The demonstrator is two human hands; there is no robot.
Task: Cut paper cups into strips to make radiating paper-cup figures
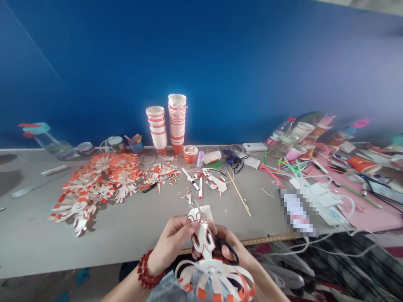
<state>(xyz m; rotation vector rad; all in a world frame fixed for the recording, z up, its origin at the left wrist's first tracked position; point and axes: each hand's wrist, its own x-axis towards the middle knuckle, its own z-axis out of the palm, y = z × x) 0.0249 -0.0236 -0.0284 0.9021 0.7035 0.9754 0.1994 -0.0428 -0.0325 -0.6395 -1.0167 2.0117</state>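
Observation:
My left hand [179, 235], with red beads at the wrist, pinches a white paper cutout [202, 241] drawn with dark red lines. Below it the same paper spreads into a fringe of curled strips [217, 279] with orange-red ends, hanging over my lap. My right hand [229, 241] has its fingers in the black handles of a pair of scissors [231, 251]. The scissor blades point up and away along the drawn part, close by my left fingers. How far the blades are parted is hard to make out.
Several finished-looking fringed paper figures [100, 180] lie at left. Two stacks of paper cups [177, 123] stand by the blue wall. Paper scraps [162, 174], markers [200, 186] and a wooden stick [239, 193] lie ahead. A white power strip [315, 199] with cables sits at right.

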